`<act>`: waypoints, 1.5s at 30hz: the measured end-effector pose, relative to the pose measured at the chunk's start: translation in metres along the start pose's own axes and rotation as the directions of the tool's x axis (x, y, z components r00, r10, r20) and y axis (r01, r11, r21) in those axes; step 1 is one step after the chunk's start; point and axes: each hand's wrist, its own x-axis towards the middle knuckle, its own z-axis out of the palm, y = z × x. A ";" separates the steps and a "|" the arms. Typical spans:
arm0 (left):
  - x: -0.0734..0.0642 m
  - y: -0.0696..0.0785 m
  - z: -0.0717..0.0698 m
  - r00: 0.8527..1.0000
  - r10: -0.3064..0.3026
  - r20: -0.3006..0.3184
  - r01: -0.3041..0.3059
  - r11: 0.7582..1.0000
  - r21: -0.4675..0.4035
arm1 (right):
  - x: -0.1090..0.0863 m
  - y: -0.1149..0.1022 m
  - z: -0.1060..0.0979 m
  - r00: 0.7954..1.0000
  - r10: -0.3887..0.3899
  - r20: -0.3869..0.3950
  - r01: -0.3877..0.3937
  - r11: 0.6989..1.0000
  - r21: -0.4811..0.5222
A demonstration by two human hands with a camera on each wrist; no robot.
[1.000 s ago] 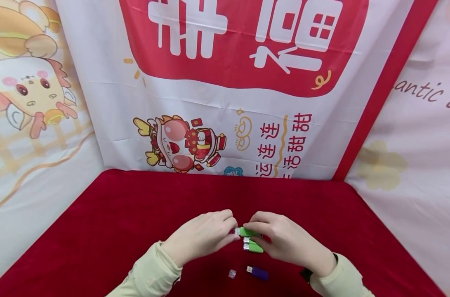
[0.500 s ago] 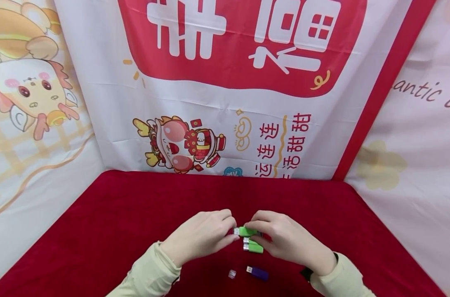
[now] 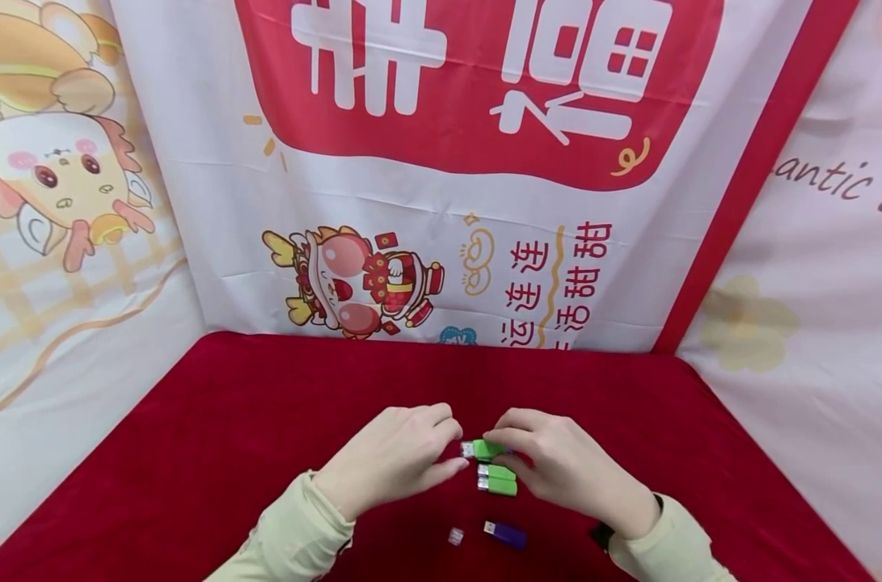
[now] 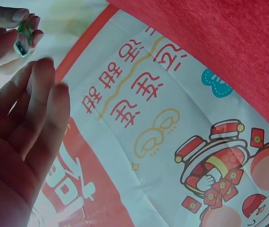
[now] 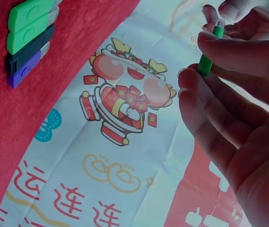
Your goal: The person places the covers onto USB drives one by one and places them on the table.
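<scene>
My right hand (image 3: 557,461) pinches a green USB stick (image 3: 487,449) between thumb and fingers above the red cloth; its plug end points left. In the right wrist view, a clear cap (image 5: 220,22) seems to sit over that end. Around the tip lie the spread thumb and forefinger of my left hand (image 3: 400,457), with a small gap. Two more green USB sticks (image 3: 499,478) lie side by side below. A purple USB stick (image 3: 506,535) rests nearer me, with a loose clear cap (image 3: 456,536) to its left.
In the right wrist view, a black stick (image 5: 32,49) and a purple stick (image 5: 26,69) lie beside the two green ones. Both are largely hidden from the head view by my right hand. A printed curtain (image 3: 353,194) rises behind the red cloth (image 3: 302,388).
My left thumb and forefinger have parted from the stick's clear end. The green stick has shifted slightly up and right with my right hand, showing more of the two green sticks below.
</scene>
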 end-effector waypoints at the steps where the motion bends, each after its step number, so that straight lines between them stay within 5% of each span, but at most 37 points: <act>1: 0.000 -0.001 0.000 1.000 0.001 -0.013 0.000 1.000 0.010 | 0.000 0.001 0.000 1.000 0.005 -0.001 -0.005 1.000 -0.005; 9: -0.001 -0.003 -0.001 0.999 0.000 -0.035 0.000 1.000 -0.003 | -0.003 0.009 0.005 0.989 0.126 0.078 -0.122 0.991 -0.056; 16: -0.002 -0.003 0.000 1.000 -0.001 -0.008 0.001 1.000 -0.016 | -0.006 0.015 0.010 0.911 0.265 0.317 -0.261 0.964 -0.056; 23: -0.003 -0.004 0.002 0.999 -0.021 0.036 0.022 1.000 -0.021 | -0.009 0.018 0.020 0.865 0.269 0.423 -0.276 0.960 -0.046; 29: -0.004 -0.003 0.002 0.995 -0.041 0.088 0.044 0.998 -0.041 | -0.012 0.016 0.028 0.852 0.252 0.459 -0.255 0.965 -0.056; 45: -0.004 -0.002 0.003 0.995 -0.034 0.093 0.038 0.998 -0.044 | -0.015 0.013 0.036 0.836 0.245 0.491 -0.254 0.966 -0.050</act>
